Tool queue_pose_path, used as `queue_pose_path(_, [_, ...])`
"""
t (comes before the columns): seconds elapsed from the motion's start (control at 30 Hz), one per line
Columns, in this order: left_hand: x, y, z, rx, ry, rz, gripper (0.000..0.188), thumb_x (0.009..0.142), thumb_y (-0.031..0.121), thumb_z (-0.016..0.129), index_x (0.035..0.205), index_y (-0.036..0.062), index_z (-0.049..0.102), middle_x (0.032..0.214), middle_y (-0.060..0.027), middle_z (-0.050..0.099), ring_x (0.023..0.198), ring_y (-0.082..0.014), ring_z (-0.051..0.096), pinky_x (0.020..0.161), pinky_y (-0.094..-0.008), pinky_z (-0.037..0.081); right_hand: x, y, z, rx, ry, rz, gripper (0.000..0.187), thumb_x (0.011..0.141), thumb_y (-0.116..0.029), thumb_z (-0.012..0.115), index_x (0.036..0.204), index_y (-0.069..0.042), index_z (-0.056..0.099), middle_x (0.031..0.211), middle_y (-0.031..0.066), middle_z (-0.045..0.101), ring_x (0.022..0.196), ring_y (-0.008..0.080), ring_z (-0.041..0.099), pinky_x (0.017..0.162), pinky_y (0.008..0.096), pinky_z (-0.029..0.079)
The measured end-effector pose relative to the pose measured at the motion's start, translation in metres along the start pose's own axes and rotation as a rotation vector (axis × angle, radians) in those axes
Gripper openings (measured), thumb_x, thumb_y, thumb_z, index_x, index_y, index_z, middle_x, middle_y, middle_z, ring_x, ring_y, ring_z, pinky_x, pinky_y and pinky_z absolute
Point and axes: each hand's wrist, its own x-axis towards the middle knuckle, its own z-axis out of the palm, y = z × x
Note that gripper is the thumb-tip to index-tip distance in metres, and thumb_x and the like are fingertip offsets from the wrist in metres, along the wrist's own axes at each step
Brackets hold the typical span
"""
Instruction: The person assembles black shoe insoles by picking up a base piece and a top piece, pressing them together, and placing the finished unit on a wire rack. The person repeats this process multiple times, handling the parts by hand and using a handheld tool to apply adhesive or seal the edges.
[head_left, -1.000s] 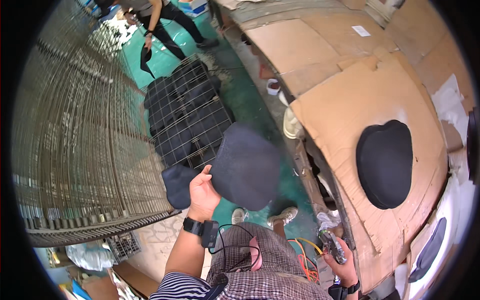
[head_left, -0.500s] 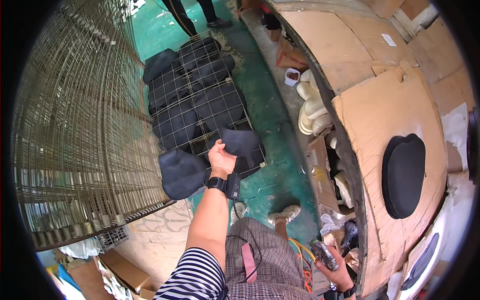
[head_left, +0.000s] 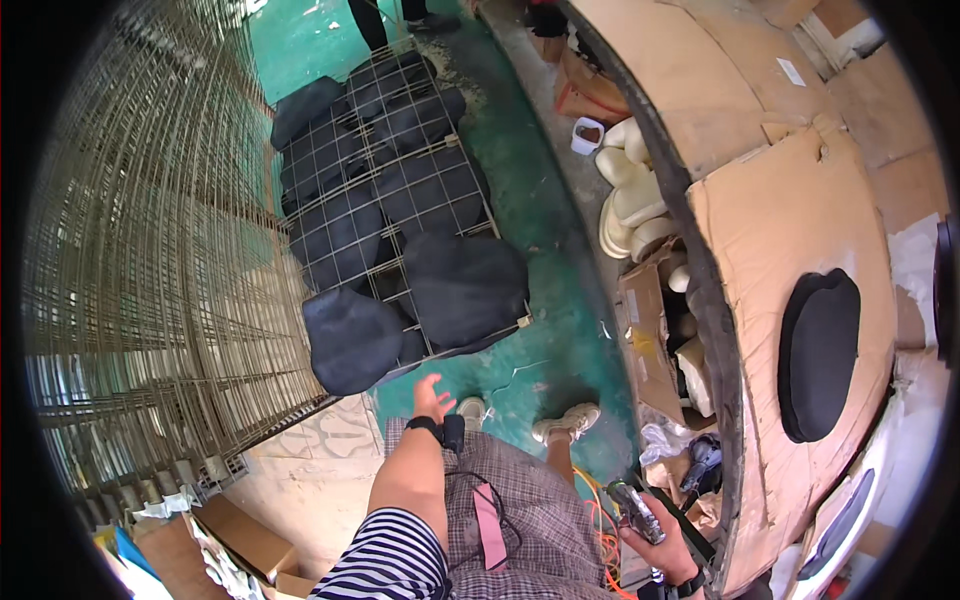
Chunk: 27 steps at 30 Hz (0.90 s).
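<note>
My left hand (head_left: 430, 398) is empty, its fingers apart, just off the near edge of a wire grid rack (head_left: 455, 140). Several dark, rounded pads lie on and under the grid. The nearest ones are a large pad (head_left: 466, 288) at the right corner and another pad (head_left: 352, 340) at the left corner. At the lower right, my right hand (head_left: 664, 542) is closed around a shiny silver and dark hand tool (head_left: 637, 512), whose exact kind I cannot make out. Yellow and orange hoses (head_left: 604, 530) hang beside it.
Tall stacked wire racks (head_left: 170, 250) stand at the left. A cardboard-covered bench (head_left: 760, 230) fills the right, with a black pad (head_left: 819, 355) on top. White moulded forms (head_left: 635, 195) lie beneath it. Another person's legs (head_left: 368, 22) stand beyond the rack.
My left hand has let go of the large pad and drawn back toward me. The pad now lies flat at the rack's near right corner. My right hand still holds the tool.
</note>
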Motion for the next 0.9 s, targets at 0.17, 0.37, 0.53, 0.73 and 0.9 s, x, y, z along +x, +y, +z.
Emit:
queue_pose_path(0.17, [-0.027,0.001,-0.003,0.260,-0.088,0.078,0.049,0.078,0.022,0.062,0.123,0.0123,0.045,0.117,-0.0077,0.049,0.092,-0.0311,0.054,0.078,-0.0464,0.049,-0.030,-0.009,-0.025,0.142,0.129,0.031,0.054,0.079,-0.014,0.074,0.125,0.001,0.049,0.095,0.0037,0.063,0.088,0.0090,0.058,0.080,0.0252,0.047])
queue_pose_path(0.37, [-0.091,0.033,0.076,0.432,-0.328,0.241,0.044,0.078,0.016,0.061,0.120,0.0101,0.049,0.109,-0.0128,0.055,0.078,-0.0290,0.063,0.065,-0.0397,0.052,-0.114,-0.032,-0.090,0.257,0.375,-0.134,0.050,0.083,-0.011,0.069,0.127,-0.002,0.047,0.090,0.0034,0.063,0.086,0.0101,0.059,0.078,0.0267,0.048])
queue_pose_path(0.53, [-0.208,0.038,0.173,0.473,-0.478,0.363,0.042,0.079,0.009,0.059,0.120,0.0098,0.048,0.095,-0.0105,0.060,0.072,-0.0261,0.063,0.062,-0.0352,0.052,-0.210,-0.008,-0.139,0.460,0.797,-0.294,0.054,0.084,-0.008,0.067,0.132,-0.003,0.044,0.095,0.0059,0.062,0.087,0.0131,0.059,0.078,0.0287,0.049])
queue_pose_path(0.73, [-0.321,0.002,0.262,0.673,-0.699,0.505,0.040,0.081,0.005,0.056,0.120,0.0070,0.048,0.095,-0.0119,0.061,0.070,-0.0237,0.063,0.061,-0.0328,0.051,-0.285,0.021,-0.170,0.638,0.979,-0.363,0.053,0.084,-0.016,0.068,0.129,0.001,0.046,0.088,0.0059,0.060,0.076,0.0141,0.060,0.072,0.0286,0.051])
queue_pose_path(0.9, [-0.368,-0.026,0.290,0.843,-0.794,0.614,0.035,0.082,0.003,0.056,0.116,0.0023,0.050,0.095,-0.0130,0.063,0.067,-0.0222,0.064,0.059,-0.0310,0.051,-0.308,0.030,-0.170,0.645,1.075,-0.419,0.049,0.085,-0.016,0.067,0.127,0.002,0.048,0.086,0.0046,0.060,0.074,0.0119,0.059,0.066,0.0261,0.050])
